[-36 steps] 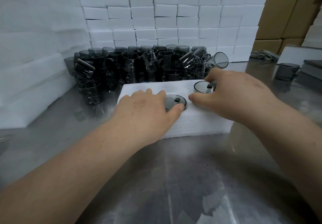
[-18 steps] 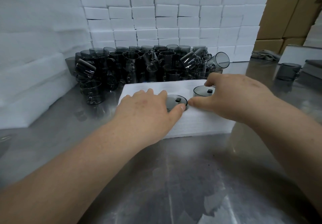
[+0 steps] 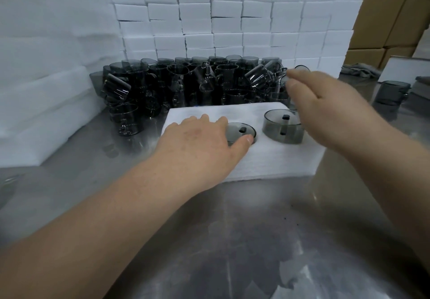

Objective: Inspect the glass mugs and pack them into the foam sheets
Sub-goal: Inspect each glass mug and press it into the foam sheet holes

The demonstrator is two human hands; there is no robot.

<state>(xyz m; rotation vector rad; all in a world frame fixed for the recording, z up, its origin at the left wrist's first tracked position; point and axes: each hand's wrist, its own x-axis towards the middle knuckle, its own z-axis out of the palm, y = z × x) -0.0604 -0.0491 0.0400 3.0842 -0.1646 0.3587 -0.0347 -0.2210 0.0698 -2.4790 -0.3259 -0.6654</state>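
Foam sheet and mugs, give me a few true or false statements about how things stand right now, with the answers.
1. A left mug and a right mug sit in the foam sheet. True.
2. The left hand rests on the foam sheet, thumb at the left mug. True.
3. The right mug is sunk as deep as the left mug. False: it stands higher out of the foam.
4. The right hand presses on the right mug. False: it is raised toward the pile behind.
5. The table is wooden. False: it is metal.
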